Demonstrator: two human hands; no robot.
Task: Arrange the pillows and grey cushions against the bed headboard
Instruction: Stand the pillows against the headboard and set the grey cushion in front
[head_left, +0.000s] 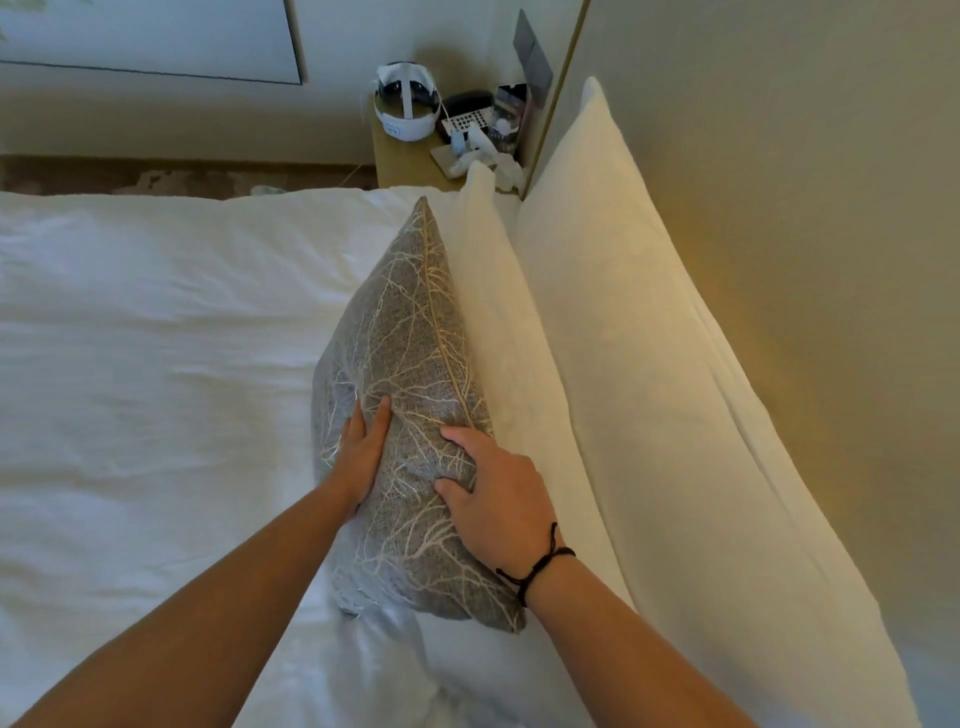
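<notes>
A grey cushion (410, 332) with a pale branch pattern stands on edge on the white bed (156, 338). It leans against a white pillow (498, 332). A second, larger white pillow (639, 364) rests behind that one against the beige headboard (805, 208). My left hand (361, 452) presses flat on the cushion's left face, fingers spread. My right hand (493, 493), with a black cord on the wrist, grips the cushion's top edge near its close corner. No other grey cushion is in view.
A bedside table (405, 156) stands past the far edge of the bed, carrying a white headset (408, 106), a black telephone (467, 117) and small items. A wall panel and carpet lie beyond it at the top left.
</notes>
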